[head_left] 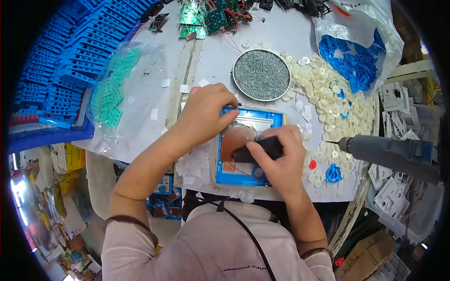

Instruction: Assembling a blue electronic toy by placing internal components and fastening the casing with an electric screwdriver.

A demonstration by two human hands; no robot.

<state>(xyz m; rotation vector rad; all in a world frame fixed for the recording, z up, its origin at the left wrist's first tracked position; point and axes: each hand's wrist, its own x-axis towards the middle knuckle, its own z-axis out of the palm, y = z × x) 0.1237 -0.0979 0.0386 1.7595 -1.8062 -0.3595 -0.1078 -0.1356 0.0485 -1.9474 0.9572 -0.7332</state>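
Casing (pixel 239 179), bright blue; panel within it (pixel 233 140), orange-brown; block (pixel 273 145), plain black. Screws (pixel 261 75), metallic grey. Discs (pixel 323 98), cream, with one red disc (pixel 312 164) among them. Bagged rings (pixel 351 65), deep blue; their bag (pixel 389 28), white. Bagged plates (pixel 107 100), mint green. Stacked mouldings (pixel 61 70), saturated blue. Circuit boards (pixel 192 18), green. Power driver (pixel 382 148), dark grey with a blue band. Shirt (pixel 197 253), pale pinkish beige, trimmed brown at the cuffs.

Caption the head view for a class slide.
Left hand at a blue casing, right hand holding a black block over it, near a dish of screws.
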